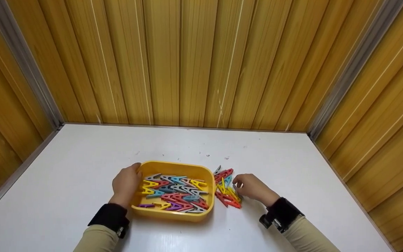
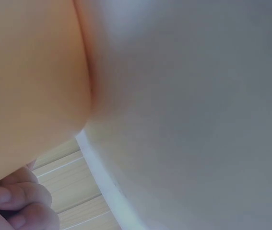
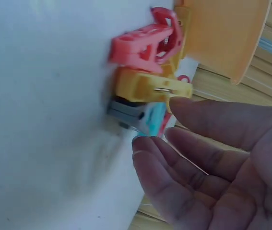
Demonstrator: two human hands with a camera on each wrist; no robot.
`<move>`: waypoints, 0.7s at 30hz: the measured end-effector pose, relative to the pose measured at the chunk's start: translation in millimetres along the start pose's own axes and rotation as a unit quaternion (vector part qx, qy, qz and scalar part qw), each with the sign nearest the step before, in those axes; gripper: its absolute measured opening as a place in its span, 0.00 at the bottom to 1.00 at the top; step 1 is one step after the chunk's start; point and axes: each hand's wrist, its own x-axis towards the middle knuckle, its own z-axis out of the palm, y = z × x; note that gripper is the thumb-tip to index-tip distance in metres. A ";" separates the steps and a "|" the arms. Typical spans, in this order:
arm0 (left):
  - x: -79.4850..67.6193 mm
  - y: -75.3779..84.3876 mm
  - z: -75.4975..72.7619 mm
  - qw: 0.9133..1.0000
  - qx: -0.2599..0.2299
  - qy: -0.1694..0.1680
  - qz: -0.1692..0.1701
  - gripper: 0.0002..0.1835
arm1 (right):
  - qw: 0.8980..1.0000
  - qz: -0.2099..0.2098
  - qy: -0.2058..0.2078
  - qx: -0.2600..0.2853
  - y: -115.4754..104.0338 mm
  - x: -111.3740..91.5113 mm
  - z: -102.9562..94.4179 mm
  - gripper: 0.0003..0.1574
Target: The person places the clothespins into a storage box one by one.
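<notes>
My left hand [image 1: 126,183] grips the left rim of a yellow plastic tub [image 1: 173,215]. In the left wrist view its curled fingers [image 2: 28,194] show below the tub's wall [image 2: 30,81]. Many plastic clothespins [image 1: 175,197] in red, yellow, blue, grey and purple lie inside the tub. A small heap of clothespins sits on the table against the tub's right side. My right hand [image 1: 254,189] is at that heap's right edge. In the right wrist view its thumb and fingers stand apart, close to a yellow clothespin [image 3: 147,87] and a grey clothespin [image 3: 126,111], holding nothing. A red clothespin [image 3: 143,45] lies beside them.
The white table [image 1: 93,154] extends around the tub and has small dark marks behind it. Yellow wood-look panels [image 1: 194,70] rise along the back and both sides, with grey metal strips [image 1: 348,70] in the corners.
</notes>
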 end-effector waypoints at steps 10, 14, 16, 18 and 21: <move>-1.0 0.2 0.3 1.000 0.010 0.011 0.004 0.23 | 0.998 0.051 -0.005 0.025 6.9 11.1 8.6 0.17; -0.7 -0.8 0.7 1.000 0.010 0.012 0.002 0.23 | 0.998 0.064 -0.008 0.017 5.1 15.1 9.3 0.18; -0.3 -1.3 1.1 1.000 0.011 0.015 0.002 0.23 | 0.998 0.067 -0.008 0.010 4.4 16.3 9.1 0.18; 0.3 -1.1 1.6 1.000 0.011 0.017 0.003 0.23 | 0.997 0.070 -0.010 0.004 4.1 16.8 7.8 0.19; 0.8 -0.3 1.9 1.000 0.008 0.011 0.000 0.23 | 0.997 0.078 -0.011 -0.006 2.7 17.8 0.9 0.20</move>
